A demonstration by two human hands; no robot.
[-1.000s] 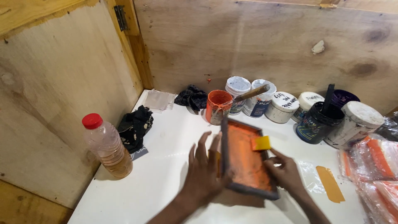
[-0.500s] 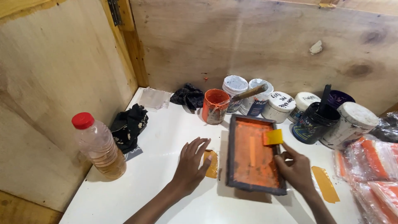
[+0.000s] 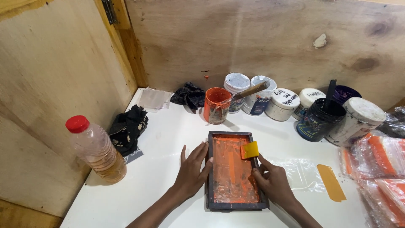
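A small dark wooden printing frame (image 3: 233, 205) lies flat on the white table (image 3: 160, 139), its mesh smeared with orange ink. My left hand (image 3: 192, 171) presses flat on the table against the frame's left rail, fingers spread. My right hand (image 3: 273, 181) rests on the frame's right rail and pinches a small yellow squeegee card (image 3: 250, 150), which stands on the mesh near the frame's far right corner.
An orange ink pot (image 3: 217, 104), several white tubs (image 3: 282, 104) and a dark pot (image 3: 319, 119) line the back wall. A red-capped plastic bottle (image 3: 96, 149) and black rags (image 3: 127, 128) stand left. Clear bags with orange pieces (image 3: 379, 160) lie right, plus an orange strip (image 3: 330, 182).
The frame, tilted up on its edge a second ago, now lies flat on the table. My left hand moved from behind it to its left rail; the card stays in my right hand.
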